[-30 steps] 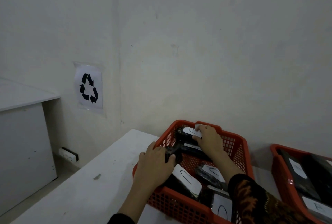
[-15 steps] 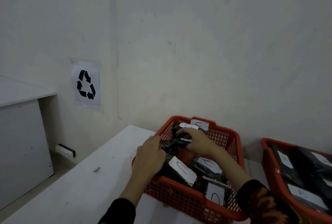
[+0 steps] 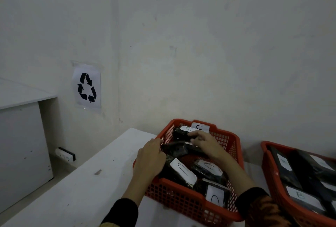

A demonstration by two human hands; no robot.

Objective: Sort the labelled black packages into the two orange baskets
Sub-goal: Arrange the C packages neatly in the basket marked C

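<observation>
An orange basket stands on the white table, with a "C" tag on its far rim. Several black packages with white "C" labels lie inside: one at the back, two in the middle and one at the front. My left hand grips the left end of a long black package that lies across the basket. My right hand pinches its right end. A second orange basket at the right edge holds more black packages; one label reads "B".
The white table runs left of the baskets, and its left edge drops to the floor. A wall stands close behind, bearing a recycling sign. A white cabinet and a wall socket are at the left.
My right hand has drawn back from the far labelled package to the long black one. Both hands now hold it across the basket, slightly raised.
</observation>
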